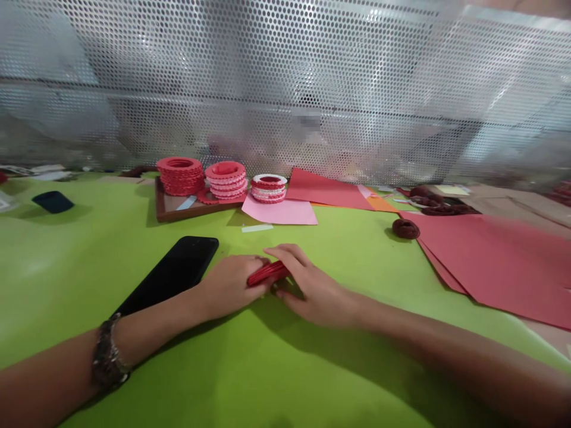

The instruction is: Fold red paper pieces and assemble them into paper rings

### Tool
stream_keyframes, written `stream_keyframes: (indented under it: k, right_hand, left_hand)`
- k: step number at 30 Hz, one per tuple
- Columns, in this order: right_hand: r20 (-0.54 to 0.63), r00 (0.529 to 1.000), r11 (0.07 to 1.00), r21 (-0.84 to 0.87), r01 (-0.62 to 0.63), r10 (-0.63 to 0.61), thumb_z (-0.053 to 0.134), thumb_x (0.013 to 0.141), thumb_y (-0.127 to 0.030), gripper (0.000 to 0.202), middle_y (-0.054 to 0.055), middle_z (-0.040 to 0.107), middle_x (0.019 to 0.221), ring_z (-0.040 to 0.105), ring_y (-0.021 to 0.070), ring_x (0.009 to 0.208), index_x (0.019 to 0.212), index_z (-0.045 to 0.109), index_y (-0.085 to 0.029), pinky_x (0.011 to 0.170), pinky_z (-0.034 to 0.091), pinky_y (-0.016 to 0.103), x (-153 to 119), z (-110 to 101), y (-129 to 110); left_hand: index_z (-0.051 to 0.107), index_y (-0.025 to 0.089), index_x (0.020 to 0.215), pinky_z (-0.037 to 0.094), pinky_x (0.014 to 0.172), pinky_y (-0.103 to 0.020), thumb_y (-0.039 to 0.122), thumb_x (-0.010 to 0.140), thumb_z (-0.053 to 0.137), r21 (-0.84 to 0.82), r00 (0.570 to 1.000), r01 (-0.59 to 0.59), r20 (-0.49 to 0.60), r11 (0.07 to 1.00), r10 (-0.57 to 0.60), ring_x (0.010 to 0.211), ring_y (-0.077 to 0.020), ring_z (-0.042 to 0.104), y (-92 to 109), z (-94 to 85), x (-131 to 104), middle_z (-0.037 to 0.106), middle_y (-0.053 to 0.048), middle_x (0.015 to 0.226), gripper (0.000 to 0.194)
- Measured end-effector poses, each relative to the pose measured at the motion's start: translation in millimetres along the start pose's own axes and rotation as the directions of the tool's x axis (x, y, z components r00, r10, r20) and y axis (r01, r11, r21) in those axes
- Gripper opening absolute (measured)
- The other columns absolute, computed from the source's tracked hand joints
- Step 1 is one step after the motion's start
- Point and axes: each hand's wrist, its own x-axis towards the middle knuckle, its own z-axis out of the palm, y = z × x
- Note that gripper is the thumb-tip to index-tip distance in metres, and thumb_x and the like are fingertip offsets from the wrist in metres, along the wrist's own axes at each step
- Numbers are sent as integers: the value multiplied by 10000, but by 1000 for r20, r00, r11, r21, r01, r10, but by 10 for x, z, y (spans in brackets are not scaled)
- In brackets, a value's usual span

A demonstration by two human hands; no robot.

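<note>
Head view: both hands meet near the middle of the green worktop (276,380), w/ a small red folded paper piece (268,273) pinched between them. Left hand (229,284) is curled narrow, fingertips closed on the piece's left end; right hand (310,288) lies flatter, index finger laid over the top and thumb tucked under, so the piece is clamped from both ends, prob. to keep the pleats pressed tight. Both wrists rest on the worktop, which steadies the grip. A black phone (172,273) lies face down just beside the left hand, apart from the paper. Toward the far edge, a brown tray (167,208) carries stacks of finished red and pink paper rings (181,175), grouped out of the working area; one more stack sits on a pink sheet (285,211) just beside the tray. Red paper sheets (499,261) spread along the right edge, within reach as stock. A small dark red coil (405,228) sits near them. Perforated metal screen (285,89) backs the far edge.
</note>
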Motion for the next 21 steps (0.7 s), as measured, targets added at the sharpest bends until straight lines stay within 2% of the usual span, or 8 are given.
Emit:
stream_keyframes:
  k: [2, 5, 7, 9, 12, 15, 18, 21]
  right_hand:
    - [-55, 998, 999, -43, -3, 0, 485, 749, -119, 427, 95, 477, 1111, 496, 184, 978, 1165, 405, -176, 845, 415, 349, 14, -33, 9]
    - [-99, 993, 996, -57, -63, 57, 488, 777, -165, 147, 53, 598, 850, 546, 153, 764, 905, 560, -156, 695, 441, 291, 37, -107, 3]
    - [-125, 986, 994, -15, -112, 110, 488, 781, -174, 97, 29, 604, 750, 533, 123, 655, 802, 581, -152, 607, 421, 244, 44, -145, -5]
    - [-138, 978, 988, 42, -149, 154, 487, 778, -169, 98, 10, 599, 709, 514, 105, 616, 767, 583, -155, 572, 395, 218, 44, -158, 0]
    - [-126, 963, 967, 117, -224, 239, 475, 776, -178, 106, -3, 577, 673, 486, 94, 594, 737, 570, -150, 545, 370, 206, 44, -139, 68]
    - [-113, 933, 929, 190, -317, 341, 492, 755, -192, 78, -18, 529, 610, 453, 87, 549, 715, 536, -143, 500, 347, 199, 58, -110, 190]
    - [-123, 899, 879, 303, -369, 420, 552, 707, -198, 89, -25, 530, 605, 468, 88, 545, 749, 490, -149, 489, 353, 194, 77, -94, 292]
    - [-118, 893, 864, 336, -376, 434, 565, 702, -221, 125, -16, 539, 607, 481, 92, 551, 700, 458, -156, 482, 350, 192, 87, -84, 331]
  left_hand:
    - [545, 154, 681, 363, 526, -253, 272, 766, 420, -34, 999, -13, 42, 999, 14, 561, -151, 523, 19, -27, -6, 573, -15, 616, 192]
    - [509, 168, 673, 360, 480, -217, 262, 764, 400, -246, 992, 29, 129, 969, 3, 499, -110, 476, 69, -59, -26, 493, 34, 554, 171]
    - [496, 170, 688, 365, 447, -203, 279, 769, 394, -383, 977, 130, 208, 915, -52, 453, -93, 456, 98, -73, -40, 452, 49, 531, 170]
    - [508, 174, 781, 380, 441, -205, 308, 765, 414, -421, 967, 195, 236, 886, -101, 442, -96, 467, 107, -81, -47, 473, 50, 551, 164]
    - [464, 192, 1023, 436, 559, -256, 356, 721, 504, -286, 985, 168, 90, 943, -148, 593, -155, 559, 74, -84, -44, 589, 9, 710, 346]
    - [385, 206, 1158, 424, 762, -337, 411, 697, 545, -106, 991, 103, -79, 989, -112, 909, -242, 556, 14, -70, -34, 598, -73, 1010, 529]
    - [374, 186, 1202, 380, 860, -358, 456, 698, 540, 4, 999, 6, -36, 1000, -6, 1055, -264, 480, -28, -38, -22, 476, -107, 1217, 595]
    - [364, 123, 1228, 352, 900, -378, 484, 702, 530, 71, 999, -7, 41, 997, 4, 1100, -276, 436, -44, -9, -6, 431, -145, 1254, 660]
